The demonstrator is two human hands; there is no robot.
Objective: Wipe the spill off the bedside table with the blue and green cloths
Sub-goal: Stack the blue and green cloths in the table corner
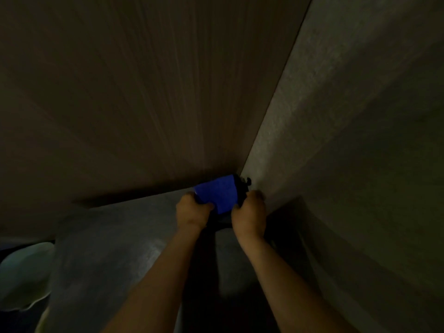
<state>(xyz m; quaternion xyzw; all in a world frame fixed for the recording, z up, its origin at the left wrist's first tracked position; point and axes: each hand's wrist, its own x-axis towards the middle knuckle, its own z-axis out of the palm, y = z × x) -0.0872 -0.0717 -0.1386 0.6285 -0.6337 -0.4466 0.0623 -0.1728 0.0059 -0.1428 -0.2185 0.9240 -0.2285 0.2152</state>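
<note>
Head view, dim light. Both forearms reach forward from the lower edge toward the corner where a brown wood-grain panel (120,92) meets a grey textured wall (348,116).

The blue cloth (217,194) is held taut between the two hands, just in front of that corner and a little below the centre of the frame.

The left hand (192,210) grips the cloth's left edge with its fingers curled round the fabric. The right hand (248,212) grips the right edge in the same way, knuckles up and fingers closed on the cloth; it lies just beside the grey wall.

A small dark object (243,185) shows at the upper right edge of the cloth, against the wall; it is too dark to identify.

A pale grey surface (115,236) lies below and to the left of the hands. Whether the cloth touches it cannot be told, because deep shadow fills the space under the hands.

A pale greenish shape (22,272) sits at the lower left edge, well apart from the hands; it is too blurred to identify.
</note>
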